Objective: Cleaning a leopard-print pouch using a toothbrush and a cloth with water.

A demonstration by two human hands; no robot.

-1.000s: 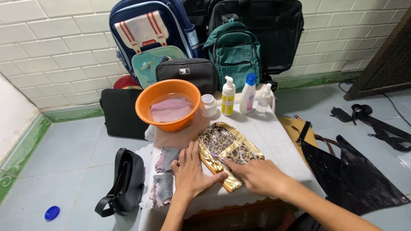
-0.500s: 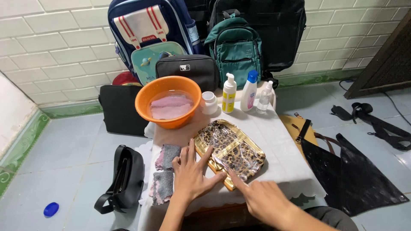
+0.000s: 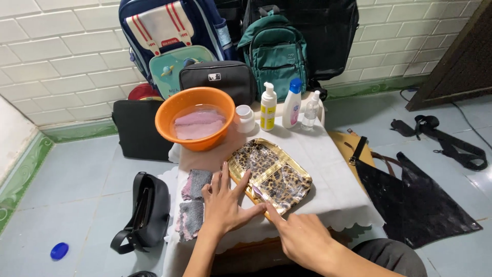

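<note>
The leopard-print clutch, with its gold edge, was laid flat on the white tablecloth of a small table, near the front edge and just in front of the orange basin. The left hand was pressed flat at the near-left corner of the clutch, with the fingers spread apart and nothing gripped. The right hand was placed at the near edge; its index finger was stretched forward and something small and pale was seen at its tip, but whether the other fingers were closed on a tool could not be told.

Two grey cloths were lying just to the left of the left hand. A pink cloth was soaking in the water of the basin. Behind the clutch, a small white jar, a yellow pump bottle, a white bottle with a blue cap and a clear spray bottle were standing in a row.

It was judged that the work on the edge would be done best if the clutch was held still by the flat palm, so that it could not slide on the cloth. Only light pressure should be applied by the right fingertip, in short strokes along the gold rim, because the glossy surface could be scratched easily.
</note>
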